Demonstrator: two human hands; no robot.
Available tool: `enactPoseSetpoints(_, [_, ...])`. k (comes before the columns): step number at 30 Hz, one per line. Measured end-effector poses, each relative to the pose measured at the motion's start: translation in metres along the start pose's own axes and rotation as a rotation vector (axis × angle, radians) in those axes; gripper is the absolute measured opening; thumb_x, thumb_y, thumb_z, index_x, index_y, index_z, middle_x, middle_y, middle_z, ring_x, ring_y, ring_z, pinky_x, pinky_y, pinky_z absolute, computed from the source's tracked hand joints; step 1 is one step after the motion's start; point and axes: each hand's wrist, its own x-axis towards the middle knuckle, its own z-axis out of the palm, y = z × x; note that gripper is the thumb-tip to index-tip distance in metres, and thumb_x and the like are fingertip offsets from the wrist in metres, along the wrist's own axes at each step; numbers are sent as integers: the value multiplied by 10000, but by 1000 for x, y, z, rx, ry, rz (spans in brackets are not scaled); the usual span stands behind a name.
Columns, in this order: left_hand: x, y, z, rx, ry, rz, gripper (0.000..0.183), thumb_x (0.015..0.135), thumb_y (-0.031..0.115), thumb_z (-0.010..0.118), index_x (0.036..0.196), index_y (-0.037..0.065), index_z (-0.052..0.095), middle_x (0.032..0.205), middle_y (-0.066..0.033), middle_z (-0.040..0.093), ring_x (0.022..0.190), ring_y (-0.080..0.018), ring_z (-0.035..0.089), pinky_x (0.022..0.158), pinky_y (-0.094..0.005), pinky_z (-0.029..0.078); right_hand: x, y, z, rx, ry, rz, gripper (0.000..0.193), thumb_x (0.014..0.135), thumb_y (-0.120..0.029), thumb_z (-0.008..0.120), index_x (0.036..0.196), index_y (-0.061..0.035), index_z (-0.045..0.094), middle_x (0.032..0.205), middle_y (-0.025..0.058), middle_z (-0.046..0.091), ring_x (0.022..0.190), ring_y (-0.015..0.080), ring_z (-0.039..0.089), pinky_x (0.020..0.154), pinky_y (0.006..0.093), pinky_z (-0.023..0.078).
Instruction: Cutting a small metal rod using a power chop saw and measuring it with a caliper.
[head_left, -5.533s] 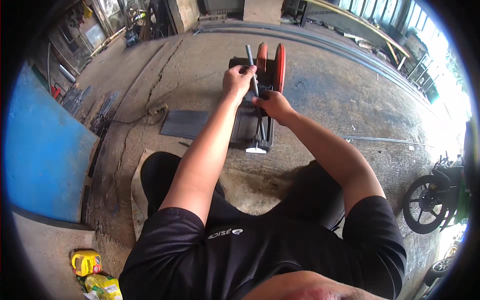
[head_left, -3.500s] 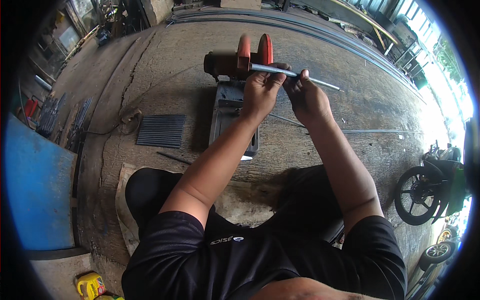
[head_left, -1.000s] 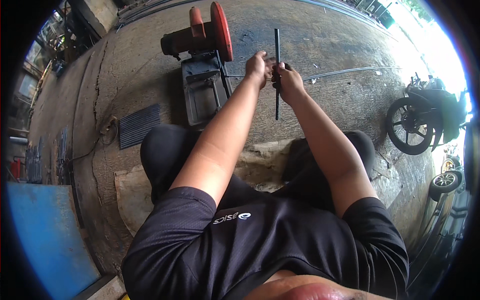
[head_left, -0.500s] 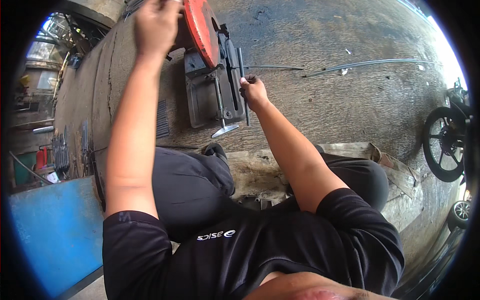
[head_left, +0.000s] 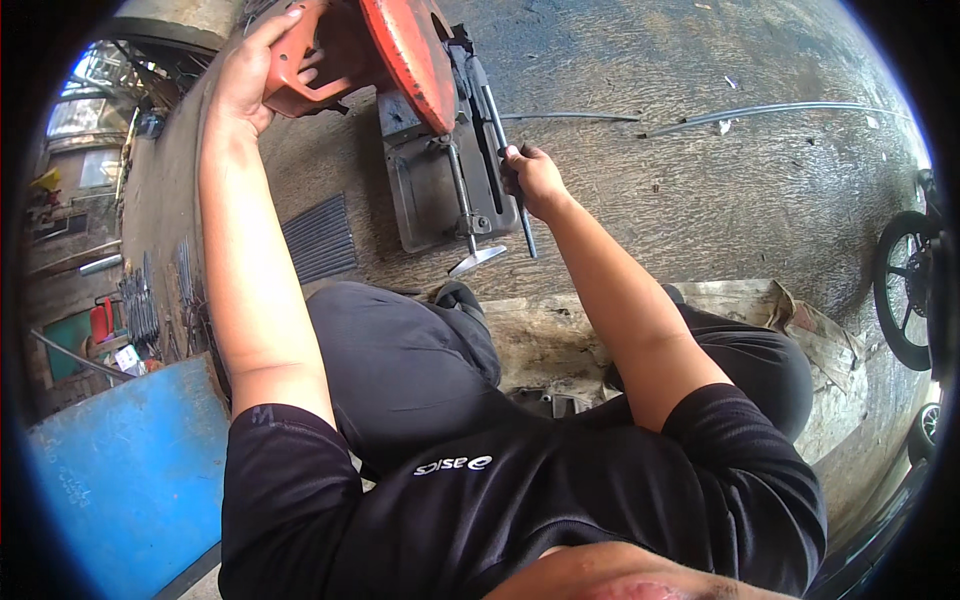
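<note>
On the ground ahead of me stands a cut-off saw with a worn orange-red guard (head_left: 408,65) and a dark metal base (head_left: 410,205). My left hand (head_left: 243,78) is closed round the saw's orange loop handle (head_left: 300,98), its fingertips showing inside the loop. On the base's right side my right hand (head_left: 540,182) grips a thin grey metal rod (head_left: 528,232), held alongside the base and slightly tilted. A clamp screw (head_left: 460,185) with a silver T-shaped crank (head_left: 478,260) runs along the base toward me. The blade itself is hidden by the guard.
Short metal rods (head_left: 322,240) lie in a neat row left of the saw. Longer rods (head_left: 770,112) stretch across the ground to the right. A blue panel (head_left: 130,450) sits at my lower left, and a black motorcycle wheel (head_left: 902,290) stands at far right.
My left hand, blurred and loose beside the guard before, has come down onto the saw's handle and closed. My right hand still holds the rod, whose lower end now tilts further right.
</note>
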Motion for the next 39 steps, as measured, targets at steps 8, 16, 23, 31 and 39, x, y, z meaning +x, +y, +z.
enactPoseSetpoints(8, [0, -12, -5, -207, -208, 20, 487, 876, 174, 601, 1272, -49, 427, 1140, -182, 544, 991, -277, 596, 908, -374, 508, -17, 1, 10, 19, -75, 83, 185, 960, -201, 481, 918, -23, 506, 674, 49, 498, 513, 137, 443, 450, 278, 368])
enactPoseSetpoints(16, [8, -14, -8, -147, -289, 112, 417, 874, 120, 584, 1236, -44, 458, 1019, -171, 583, 886, -210, 608, 747, -273, 532, -22, -10, 14, 10, -140, 141, 168, 961, -204, 490, 917, -43, 488, 691, 31, 479, 540, 129, 437, 460, 268, 362])
enactPoseSetpoints(23, [4, -11, -6, -156, -238, 109, 434, 862, 109, 578, 1240, -58, 444, 1057, -172, 560, 871, -218, 612, 728, -283, 544, -23, -11, 13, 221, -304, 329, 232, 996, -254, 390, 913, -72, 509, 704, 9, 458, 525, 99, 320, 458, 237, 276])
enactPoseSetpoints(31, [1, -9, -2, -204, -230, 28, 392, 877, 124, 561, 1219, -42, 465, 1063, -180, 595, 932, -246, 615, 838, -329, 522, -25, -9, 16, 307, -390, 410, 261, 1001, -281, 376, 950, -63, 508, 681, -14, 417, 515, 77, 295, 442, 214, 241])
enactPoseSetpoints(39, [-2, -7, 3, -215, -173, 14, 419, 868, 123, 565, 1233, -53, 457, 1109, -181, 572, 969, -263, 609, 866, -353, 513, -22, -12, 13, 161, -393, 327, 186, 994, -276, 422, 914, -110, 448, 700, -4, 401, 523, 82, 298, 461, 239, 266])
